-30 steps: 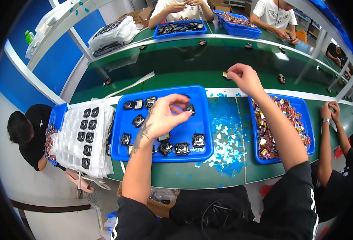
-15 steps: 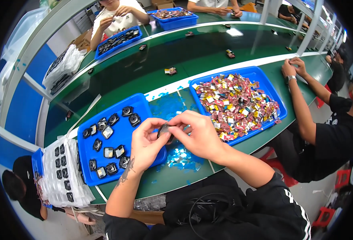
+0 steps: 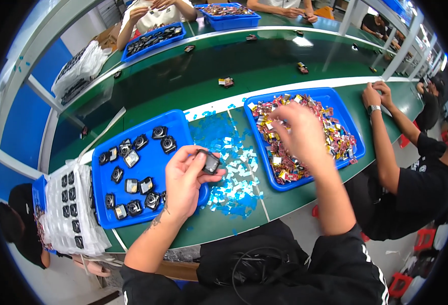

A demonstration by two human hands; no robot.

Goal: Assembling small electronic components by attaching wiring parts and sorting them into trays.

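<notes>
My left hand pinches a small black camera-like housing between thumb and fingers, its grey rectangular face turned up. My right hand is above the right-hand blue tray, blurred by motion, thumb and fingers apart, with nothing visible between them. That tray is heaped with small red, yellow and white circuit pieces. Beside my left hand, the left-hand blue tray holds several black housings like the one I hold, some lens side up, others showing a pale rectangle.
Blue and whitish film scraps litter the green table between the trays. White packing trays with housings stand at the left. Beyond a white rail, circuit pieces lie on a dark green conveyor. Co-workers sit opposite and at the right.
My hands were together on the housing; now my right hand has let go and moved right over the circuit pieces. The left keeps the housing, whose grey face now shows.
</notes>
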